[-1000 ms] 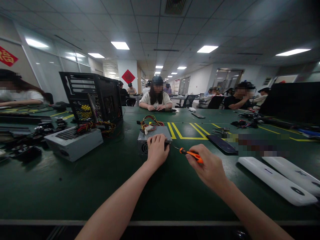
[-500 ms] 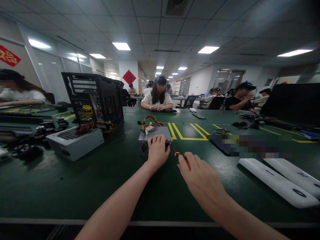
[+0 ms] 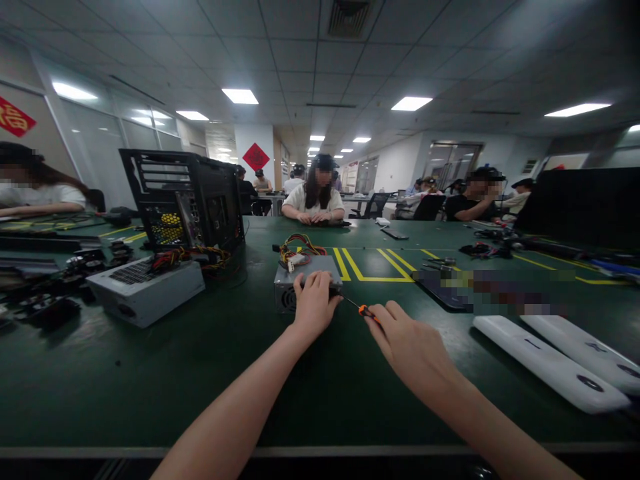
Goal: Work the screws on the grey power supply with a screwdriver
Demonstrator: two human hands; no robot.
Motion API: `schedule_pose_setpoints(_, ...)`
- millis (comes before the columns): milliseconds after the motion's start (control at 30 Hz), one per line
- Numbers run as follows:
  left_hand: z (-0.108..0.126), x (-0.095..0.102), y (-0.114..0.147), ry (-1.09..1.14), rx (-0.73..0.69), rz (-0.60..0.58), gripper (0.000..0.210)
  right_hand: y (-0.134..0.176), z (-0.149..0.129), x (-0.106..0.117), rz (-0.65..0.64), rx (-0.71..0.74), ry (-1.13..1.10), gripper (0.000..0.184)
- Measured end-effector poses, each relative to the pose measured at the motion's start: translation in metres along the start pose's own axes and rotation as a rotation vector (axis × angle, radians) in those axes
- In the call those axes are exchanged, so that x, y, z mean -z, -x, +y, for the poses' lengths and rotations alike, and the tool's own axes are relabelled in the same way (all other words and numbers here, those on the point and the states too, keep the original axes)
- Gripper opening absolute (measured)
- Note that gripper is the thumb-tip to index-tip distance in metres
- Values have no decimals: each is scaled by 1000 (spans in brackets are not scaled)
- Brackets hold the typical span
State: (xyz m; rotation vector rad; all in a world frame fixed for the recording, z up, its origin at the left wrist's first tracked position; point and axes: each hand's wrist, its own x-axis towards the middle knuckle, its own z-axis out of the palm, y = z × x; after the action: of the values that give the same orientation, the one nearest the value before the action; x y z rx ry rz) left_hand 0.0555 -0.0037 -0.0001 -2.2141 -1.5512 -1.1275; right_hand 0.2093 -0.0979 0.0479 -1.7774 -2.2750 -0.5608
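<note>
A grey computer power supply (image 3: 286, 281) rests on the green table, a fan grille on its near face and a bundle of coloured cables (image 3: 300, 243) on top and behind. Gripping its near right corner is my left hand (image 3: 315, 300), fingers curled over the top edge. My right hand (image 3: 407, 337) is closed round the orange-and-black handle of a screwdriver (image 3: 367, 312). The thin shaft points left and up at the power supply's right side, close to my left thumb. Whether the tip touches a screw cannot be made out.
On the left stand a second power supply (image 3: 145, 293) and an open black computer case (image 3: 193, 200). Two white panels (image 3: 545, 360) and a dark tray (image 3: 440, 290) with tools behind it lie right. Across the table sits a person (image 3: 315, 193); other people work around.
My right hand has drawn slightly right and back with the screwdriver, so more of its shaft and handle shows. My left hand keeps its hold; the view has shifted a little.
</note>
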Motion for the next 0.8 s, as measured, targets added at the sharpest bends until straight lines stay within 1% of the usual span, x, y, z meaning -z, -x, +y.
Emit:
schedule_pose_setpoints(100,0,-1,-3,10,28,-15,32,-4,1,2,-36,-20,-12,23)
schedule_pose_setpoints(200,0,0,-5,36,54,-24,29,-8,3,4,-80,-44,-34,22)
schedule_pose_setpoints(300,1,1,-5,37,59,-11,27,-9,4,2,-79,-51,-64,21)
schedule_pose_setpoints(433,2,1,-4,26,29,-2,22,-9,4,-3,-73,-63,-98,22)
schedule_pose_setpoints(533,2,1,-4,10,22,4,23,-7,10,-3,-72,-75,-183,20)
schedule_pose_setpoints(600,2,0,-3,1,20,14,24,-6,18,1,-68,-74,-283,16)
schedule_pose_setpoints(633,2,-1,-3,-3,19,17,25,-6,23,2,-65,-71,-347,17)
schedule_pose_setpoints(700,1,-1,-3,-10,18,18,26,-11,35,3,-56,-76,-515,19)
schedule_pose_setpoints(733,1,-2,-3,-11,17,17,27,-17,39,0,-29,-89,-623,20)
schedule_pose_setpoints(767,1,-2,-3,-12,16,16,27,-25,43,-4,8,-125,-757,18)
schedule_pose_setpoints(800,1,-2,-3,-11,14,18,27,-36,45,-11,32,-230,-932,14)
